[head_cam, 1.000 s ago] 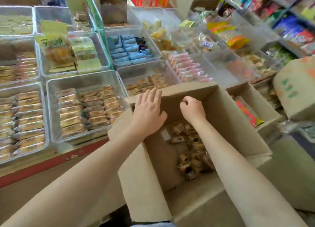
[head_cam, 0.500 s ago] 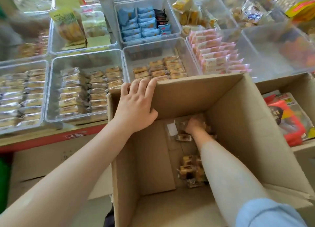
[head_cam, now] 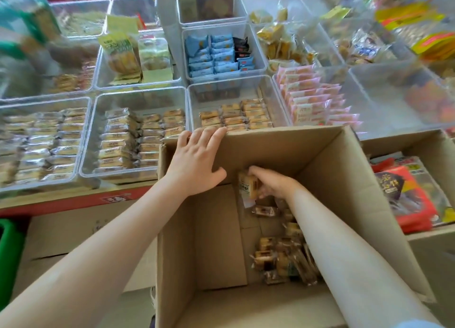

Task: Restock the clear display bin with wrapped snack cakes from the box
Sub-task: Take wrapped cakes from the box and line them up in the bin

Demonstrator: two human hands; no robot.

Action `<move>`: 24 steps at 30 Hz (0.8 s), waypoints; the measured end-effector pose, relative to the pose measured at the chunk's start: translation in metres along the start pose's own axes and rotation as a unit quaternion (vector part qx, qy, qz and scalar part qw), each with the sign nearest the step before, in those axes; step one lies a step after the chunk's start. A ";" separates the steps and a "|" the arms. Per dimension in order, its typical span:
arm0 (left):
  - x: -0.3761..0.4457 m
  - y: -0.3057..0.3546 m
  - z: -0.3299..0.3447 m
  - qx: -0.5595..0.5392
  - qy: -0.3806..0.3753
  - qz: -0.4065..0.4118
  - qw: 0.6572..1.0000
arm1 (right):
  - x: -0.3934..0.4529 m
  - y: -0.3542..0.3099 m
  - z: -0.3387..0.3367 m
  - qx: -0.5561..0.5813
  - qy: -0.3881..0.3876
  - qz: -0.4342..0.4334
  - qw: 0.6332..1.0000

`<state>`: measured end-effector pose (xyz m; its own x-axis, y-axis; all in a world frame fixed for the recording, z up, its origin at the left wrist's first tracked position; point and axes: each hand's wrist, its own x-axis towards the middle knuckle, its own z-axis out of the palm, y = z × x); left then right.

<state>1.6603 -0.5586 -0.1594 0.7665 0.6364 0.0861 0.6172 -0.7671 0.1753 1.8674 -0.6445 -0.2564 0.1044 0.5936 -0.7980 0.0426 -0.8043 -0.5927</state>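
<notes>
A large open cardboard box (head_cam: 344, 179) stands in front of me against the display counter. Several wrapped snack cakes (head_cam: 283, 261) lie loose on its floor. My right hand (head_cam: 273, 183) is deep inside, near the far wall, gripping a few wrapped cakes (head_cam: 247, 186) lifted off the floor. My left hand (head_cam: 197, 165) rests flat, fingers straight, on the box's far rim at its left corner. Just beyond that rim sits a clear display bin (head_cam: 194, 101), its near half filled with rows of similar brown wrapped cakes (head_cam: 236, 117).
Clear bins cover the counter: silver-wrapped cakes (head_cam: 138, 140) to the left, blue packets (head_cam: 216, 54) behind, pink packets (head_cam: 315, 96) to the right. A second open box (head_cam: 418, 140) with red bags stands at right. The counter's red edge (head_cam: 73, 202) runs below the bins.
My right hand went from the box's far rim down to its floor and has now come up holding a few wrapped cakes. My left hand has stayed on the rim.
</notes>
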 end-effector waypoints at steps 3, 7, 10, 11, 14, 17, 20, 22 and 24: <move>-0.003 0.005 -0.013 -0.089 0.008 -0.025 0.996 | -0.041 -0.028 -0.005 0.059 -0.104 -0.053 0.991; -0.016 0.013 -0.041 -0.361 0.015 -0.082 0.929 | -0.092 -0.079 0.010 0.053 -0.120 -0.177 0.975; -0.029 -0.006 -0.058 -0.474 0.042 -0.113 0.872 | -0.117 -0.121 0.035 0.008 -0.105 -0.241 0.965; -0.032 -0.018 -0.064 -0.522 0.072 -0.130 0.840 | -0.121 -0.135 0.044 0.000 -0.104 -0.261 0.960; -0.039 -0.069 -0.076 -0.594 0.114 -0.162 0.779 | -0.118 -0.171 0.079 -0.071 -0.037 -0.307 0.948; -0.044 -0.131 -0.078 -0.609 0.108 -0.157 0.770 | -0.100 -0.206 0.125 -0.155 0.051 -0.325 0.931; -0.053 -0.201 -0.060 -0.540 0.116 -0.215 0.805 | -0.071 -0.239 0.170 -0.148 0.089 -0.321 0.931; -0.062 -0.251 -0.033 -0.388 0.100 -0.274 0.874 | -0.047 -0.256 0.193 -0.139 0.129 -0.305 0.933; -0.076 -0.292 -0.003 -0.214 0.014 -0.282 0.935 | -0.018 -0.267 0.211 -0.209 0.176 -0.279 0.921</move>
<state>1.4207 -0.3825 -0.2138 0.3316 0.9365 -0.1144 0.7897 -0.2092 0.5768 1.6446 -0.4348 -0.1073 0.2626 0.9307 -0.2545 0.5583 -0.3617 -0.7467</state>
